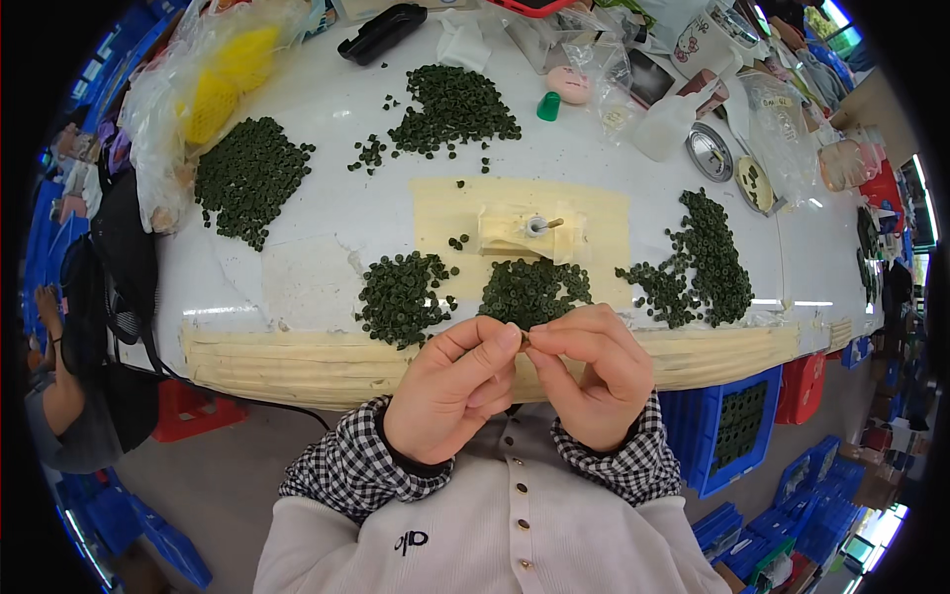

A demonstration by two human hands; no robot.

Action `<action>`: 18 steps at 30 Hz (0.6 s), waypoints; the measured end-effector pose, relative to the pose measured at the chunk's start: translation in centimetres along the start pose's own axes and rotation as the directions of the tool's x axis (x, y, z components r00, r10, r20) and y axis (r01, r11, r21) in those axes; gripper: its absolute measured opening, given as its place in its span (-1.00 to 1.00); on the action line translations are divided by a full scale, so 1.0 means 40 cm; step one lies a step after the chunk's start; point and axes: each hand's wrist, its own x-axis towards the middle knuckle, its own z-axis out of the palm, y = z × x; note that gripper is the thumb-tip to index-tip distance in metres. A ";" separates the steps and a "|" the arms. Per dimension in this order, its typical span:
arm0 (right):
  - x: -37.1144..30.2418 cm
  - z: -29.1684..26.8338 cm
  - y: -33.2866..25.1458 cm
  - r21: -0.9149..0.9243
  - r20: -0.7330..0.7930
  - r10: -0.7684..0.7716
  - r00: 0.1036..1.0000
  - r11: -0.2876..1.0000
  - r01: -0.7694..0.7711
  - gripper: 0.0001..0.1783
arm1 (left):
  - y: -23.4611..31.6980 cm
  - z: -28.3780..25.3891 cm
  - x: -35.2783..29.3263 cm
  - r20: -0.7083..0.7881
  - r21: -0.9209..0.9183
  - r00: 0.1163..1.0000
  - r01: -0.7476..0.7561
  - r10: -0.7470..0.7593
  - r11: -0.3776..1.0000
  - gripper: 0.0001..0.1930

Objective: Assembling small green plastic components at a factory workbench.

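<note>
Above the table's front edge, my left hand (450,391) and my right hand (597,371) meet with fingertips pinched together. Between them is a small dark piece (524,341), mostly covered by the fingers, so its exact kind is hard to make out. Just beyond my fingers lies a pile of small dark green ring-like parts (534,288). Another such pile (404,299) sits to its left. Behind the near pile stands a taped-down fixture (505,234) with a metal pin (550,225) sticking out sideways.
More green parts lie in a left pile (252,178), a far pile (455,109) and a right pile (708,262). Round metal tins (710,151) and plastic bags (792,124) crowd the far right. A blue crate (698,436) stands below the edge. Someone's arm (61,366) shows at far left.
</note>
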 end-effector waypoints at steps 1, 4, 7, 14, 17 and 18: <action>0.000 0.001 0.000 -0.014 -0.003 -0.013 1.000 1.000 0.013 -0.77 | 0.000 0.000 0.001 0.005 0.000 1.000 -0.002 0.002 1.000 -0.82; 0.002 -0.001 0.002 -0.044 0.008 -0.056 0.998 0.997 0.056 -0.76 | 0.000 0.001 0.001 0.004 -0.010 1.000 0.006 -0.006 1.000 -0.82; 0.009 -0.003 0.004 -0.079 0.024 -0.128 0.991 0.988 0.130 -0.75 | 0.001 0.005 0.000 -0.028 -0.031 0.999 0.021 -0.021 0.999 -0.84; 0.005 -0.027 0.009 0.192 0.120 0.081 0.990 0.976 -0.103 -0.79 | 0.006 0.007 -0.007 -0.005 0.064 0.998 0.069 -0.069 0.996 -0.83; 0.007 -0.032 0.009 0.228 0.176 0.130 0.976 0.959 -0.169 -0.80 | 0.006 0.003 -0.008 -0.010 0.139 1.000 0.019 -0.017 0.990 -0.83; 0.007 -0.033 0.009 0.221 0.184 0.126 0.975 0.961 -0.166 -0.79 | 0.005 0.001 -0.008 -0.014 0.222 0.999 -0.034 0.038 0.974 -0.83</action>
